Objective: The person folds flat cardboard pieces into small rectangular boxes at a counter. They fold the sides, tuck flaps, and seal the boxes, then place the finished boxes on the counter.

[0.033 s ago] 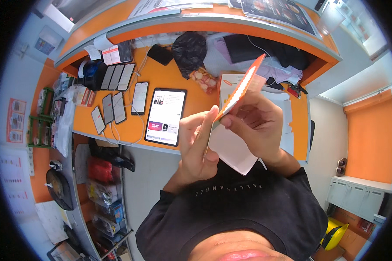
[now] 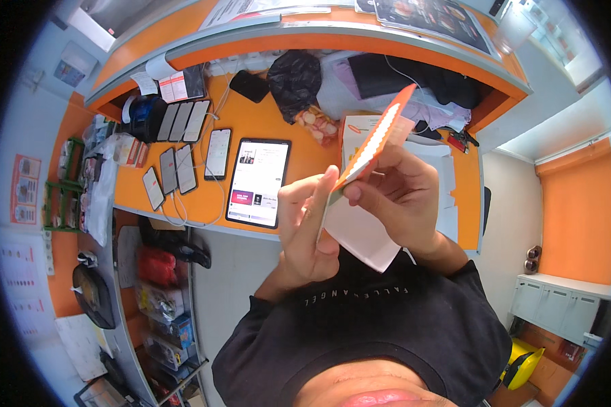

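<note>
Above the front edge of the orange table (image 2: 312, 149), I hold a folded orange and white card (image 2: 379, 136) with both hands. One stiff panel slants up and away, with a row of white marks along it. A white panel (image 2: 363, 237) hangs down between my hands. My left hand (image 2: 307, 227) grips the left edge, thumb and fingers closed on the card. My right hand (image 2: 404, 193) pinches the fold from the right, its thumb pressed against the card beside the left fingertip. The inner side of the fold is partly hidden by my fingers.
A large tablet (image 2: 258, 182) with a lit screen lies left of my hands. Several phones (image 2: 176, 169) with white cables lie further left. A black plastic bag (image 2: 294, 85) and piled cloth fill the back under the raised shelf. White cardboard (image 2: 446, 183) lies behind my right hand.
</note>
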`<action>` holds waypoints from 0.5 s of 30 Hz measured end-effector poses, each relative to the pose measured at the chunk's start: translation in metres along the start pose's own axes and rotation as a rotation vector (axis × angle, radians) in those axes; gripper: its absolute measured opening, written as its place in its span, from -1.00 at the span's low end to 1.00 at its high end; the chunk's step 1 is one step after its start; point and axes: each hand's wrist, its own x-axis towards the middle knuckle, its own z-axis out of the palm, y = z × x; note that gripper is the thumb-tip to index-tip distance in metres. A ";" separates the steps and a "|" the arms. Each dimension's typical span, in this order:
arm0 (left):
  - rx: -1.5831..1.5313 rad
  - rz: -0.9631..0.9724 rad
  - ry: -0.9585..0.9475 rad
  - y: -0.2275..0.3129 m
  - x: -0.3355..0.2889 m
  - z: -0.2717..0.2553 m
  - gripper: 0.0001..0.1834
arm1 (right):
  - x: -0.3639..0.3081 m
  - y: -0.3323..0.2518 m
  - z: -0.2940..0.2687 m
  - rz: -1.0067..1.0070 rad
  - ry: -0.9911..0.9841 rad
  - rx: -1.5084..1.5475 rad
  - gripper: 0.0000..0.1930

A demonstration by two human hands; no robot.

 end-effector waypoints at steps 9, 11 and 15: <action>0.219 0.142 0.199 -0.011 0.005 0.003 -0.85 | -0.004 -0.004 -0.003 -0.303 -0.047 -0.586 -0.74; 0.292 0.125 0.135 -0.009 0.007 0.001 -0.79 | -0.004 0.010 -0.006 -0.340 -0.021 -0.523 -0.81; 0.298 0.122 0.120 -0.005 0.004 -0.001 -0.81 | -0.001 0.015 -0.014 -0.331 -0.068 -0.545 -0.83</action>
